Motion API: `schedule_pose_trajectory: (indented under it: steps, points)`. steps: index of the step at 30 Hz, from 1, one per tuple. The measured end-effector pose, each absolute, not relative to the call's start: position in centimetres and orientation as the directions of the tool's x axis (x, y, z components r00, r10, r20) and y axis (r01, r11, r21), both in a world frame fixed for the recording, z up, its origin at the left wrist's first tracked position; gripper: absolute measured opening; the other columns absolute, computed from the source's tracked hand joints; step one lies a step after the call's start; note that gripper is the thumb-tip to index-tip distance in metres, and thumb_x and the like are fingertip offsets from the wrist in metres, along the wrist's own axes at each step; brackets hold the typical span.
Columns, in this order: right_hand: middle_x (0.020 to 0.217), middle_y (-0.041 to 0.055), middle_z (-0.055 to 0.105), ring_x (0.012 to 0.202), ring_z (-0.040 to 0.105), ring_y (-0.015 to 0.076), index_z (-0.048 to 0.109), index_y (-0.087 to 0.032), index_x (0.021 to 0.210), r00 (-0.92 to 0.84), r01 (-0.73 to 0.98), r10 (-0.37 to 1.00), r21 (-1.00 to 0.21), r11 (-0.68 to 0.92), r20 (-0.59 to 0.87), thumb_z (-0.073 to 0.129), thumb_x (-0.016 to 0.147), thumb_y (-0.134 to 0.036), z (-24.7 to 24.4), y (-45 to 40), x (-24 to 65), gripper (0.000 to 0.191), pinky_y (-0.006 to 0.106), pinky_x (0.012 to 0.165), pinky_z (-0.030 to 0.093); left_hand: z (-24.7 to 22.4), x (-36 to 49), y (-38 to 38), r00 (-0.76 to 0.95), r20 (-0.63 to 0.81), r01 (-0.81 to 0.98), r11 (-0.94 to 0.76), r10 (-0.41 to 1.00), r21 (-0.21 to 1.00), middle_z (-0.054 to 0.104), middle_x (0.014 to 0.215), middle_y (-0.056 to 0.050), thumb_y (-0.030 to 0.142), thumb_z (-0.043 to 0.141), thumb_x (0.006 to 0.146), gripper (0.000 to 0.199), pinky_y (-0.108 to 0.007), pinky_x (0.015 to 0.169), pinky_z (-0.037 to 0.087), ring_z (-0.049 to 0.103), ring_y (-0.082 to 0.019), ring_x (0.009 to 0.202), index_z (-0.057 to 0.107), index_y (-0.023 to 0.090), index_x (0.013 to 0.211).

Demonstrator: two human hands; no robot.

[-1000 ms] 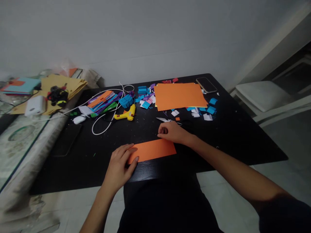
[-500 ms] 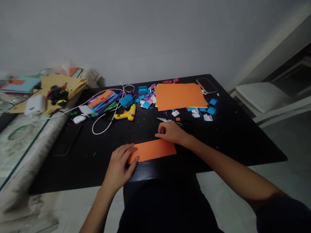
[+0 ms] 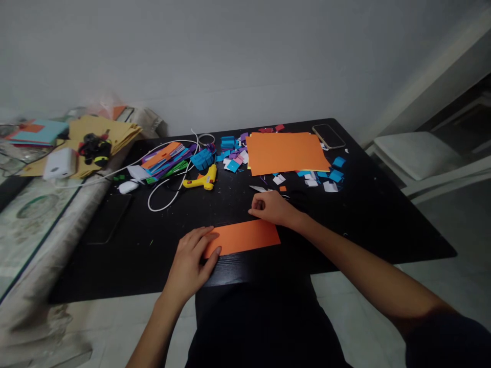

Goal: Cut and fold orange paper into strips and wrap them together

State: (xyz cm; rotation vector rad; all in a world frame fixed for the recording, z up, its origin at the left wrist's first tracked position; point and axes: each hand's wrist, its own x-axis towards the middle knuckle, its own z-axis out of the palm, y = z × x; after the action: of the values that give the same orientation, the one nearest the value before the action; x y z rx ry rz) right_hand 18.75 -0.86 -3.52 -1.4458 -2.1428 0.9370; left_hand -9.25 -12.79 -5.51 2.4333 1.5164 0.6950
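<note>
A folded-looking orange paper strip (image 3: 245, 238) lies lengthwise near the front edge of the black table. My left hand (image 3: 191, 259) rests on its left end, fingers spread on top and thumb at the near edge. Over the strip's far right edge, my right hand (image 3: 275, 207) is closed, its fingers curled in toward the thumb; nothing shows in them. Just beyond that hand, scissors (image 3: 261, 188) lie with one blade visible and their handles partly hidden. A stack of larger orange sheets (image 3: 287, 153) sits farther back, with yellow showing at its edge.
Small blue, white and purple paper pieces (image 3: 232, 164) surround the stack. Left of it are a yellow glue gun (image 3: 203, 179), a white cable (image 3: 152, 205) and bundled coloured strips (image 3: 164, 159). Phones lie at the back right (image 3: 329, 136) and left (image 3: 108, 219). A white chair (image 3: 414, 153) stands at right.
The view has shifted very slightly, so everything sits a little further right. Both hands keep nearly the same place on the orange strip.
</note>
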Motion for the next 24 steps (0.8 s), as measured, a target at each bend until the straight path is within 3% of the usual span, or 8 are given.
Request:
schedule_pose_trajectory:
  steps: [4,8,16,24]
  points:
    - [0.069,-0.0017,0.067,0.065,0.061,0.0139,0.067,-0.017,0.083,-0.384,0.675,0.923,-0.691,0.260,-0.029,0.081,0.083,-0.018,-3.7,-1.2,18.4,0.014,0.027,0.064,0.040,-5.5,-9.3,-12.8,0.360,0.286,0.797,-0.452,0.888,0.402,0.068,0.137,-0.009,0.033,0.061,0.101,0.025,-0.051,0.107,0.048,0.060,-0.031,0.128,0.066,0.026,0.124]
    - [0.072,-0.0022,0.066,0.067,0.059,0.0145,0.070,-0.019,0.096,-0.380,0.695,0.925,-0.659,0.289,0.004,0.071,0.087,-0.012,-3.8,-1.8,18.2,0.012,0.028,0.066,0.037,-5.6,-9.3,-12.8,0.360,0.272,0.798,-0.445,0.893,0.406,0.068,0.137,-0.009,0.034,0.060,0.101,0.025,-0.052,0.108,0.047,0.060,-0.032,0.129,0.065,0.026,0.125]
    - [0.083,0.0019,0.071,0.074,0.063,0.0160,0.077,-0.019,0.098,-0.426,0.678,0.902,-0.637,0.366,0.065,0.059,0.090,-0.006,-4.2,-2.2,18.9,0.023,0.029,0.072,0.043,-5.3,-9.2,-12.8,0.352,0.275,0.797,-0.440,0.895,0.414,0.068,0.137,-0.009,0.032,0.060,0.101,0.025,-0.052,0.107,0.048,0.061,-0.032,0.128,0.065,0.025,0.125]
    - [0.098,0.0068,0.068,0.089,0.065,0.0195,0.073,-0.017,0.096,-0.493,0.707,0.868,-0.551,0.443,0.064,0.067,0.098,-0.019,-4.4,-2.3,18.2,0.006,0.031,0.081,0.045,-5.2,-9.1,-12.8,0.346,0.256,0.803,-0.426,0.903,0.417,0.068,0.137,-0.008,0.032,0.061,0.100,0.026,-0.051,0.109,0.048,0.060,-0.031,0.130,0.067,0.026,0.124]
